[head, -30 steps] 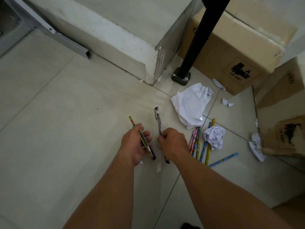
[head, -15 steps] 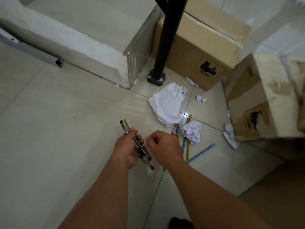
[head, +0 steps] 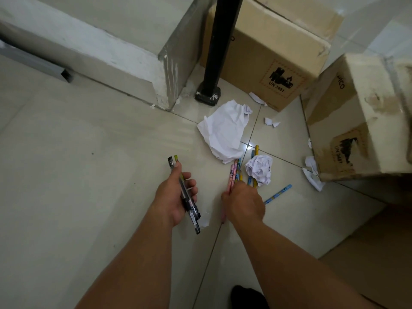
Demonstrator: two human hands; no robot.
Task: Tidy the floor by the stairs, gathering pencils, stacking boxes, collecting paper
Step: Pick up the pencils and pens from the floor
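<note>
My left hand is closed around a black pen and a yellow-green pencil, both pointing up and away. My right hand lies over the near ends of a pile of coloured pencils on the tiled floor, its fingers on a pink pencil. A blue pencil lies alone just right of that hand. A crumpled paper ball rests on the pencils. A large crumpled white sheet lies beyond them. Two cardboard boxes stand behind: one by the stairs and one tilted at the right.
A black post stands on its foot beside the concrete stair step. Small paper scraps and torn pieces lie near the boxes. A small paper bit lies between my hands. A grey metal channel runs at the left.
The black pen went from my right hand into my left hand, next to the pencil. My right hand then moved right onto the pile of coloured pencils.
</note>
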